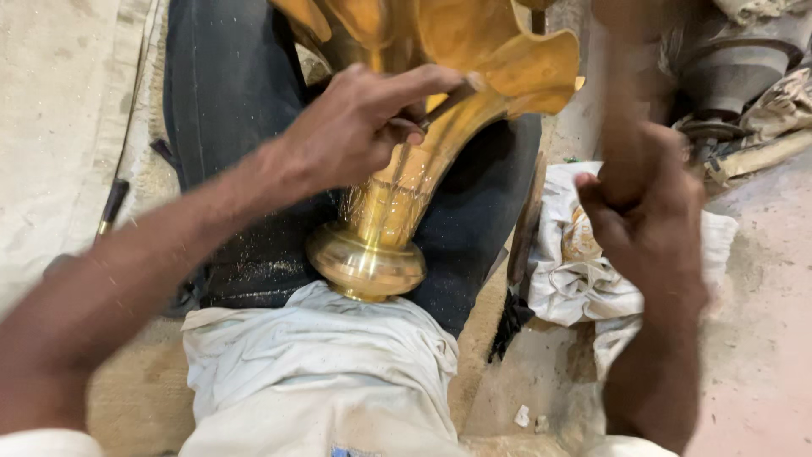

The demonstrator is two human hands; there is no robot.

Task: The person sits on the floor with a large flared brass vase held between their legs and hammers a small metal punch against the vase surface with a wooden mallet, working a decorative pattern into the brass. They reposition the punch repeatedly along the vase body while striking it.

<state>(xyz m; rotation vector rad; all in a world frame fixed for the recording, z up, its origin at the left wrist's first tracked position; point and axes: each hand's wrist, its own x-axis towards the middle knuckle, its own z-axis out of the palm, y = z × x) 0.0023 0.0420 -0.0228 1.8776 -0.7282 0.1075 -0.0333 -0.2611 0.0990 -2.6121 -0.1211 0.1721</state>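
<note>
Your left hand [355,127] grips a thin tool [444,103] against the brass vase [381,228] neck. Your right hand [647,203], blurred, is clenched right of it.

Metal workshop: gritty concrete floor [761,338], lathe-like machine parts [727,76], dirty rags [575,279], brass filings on lap.

Floor: dusty concrete floor [761,338], bare at right.
Mat: pale woven mat [51,110] covering the floor at left.
Cloth: crumpled white cloth [567,279] lying on the floor at right.
Tool: dark-handled tool [112,206] lying on the mat.
</note>
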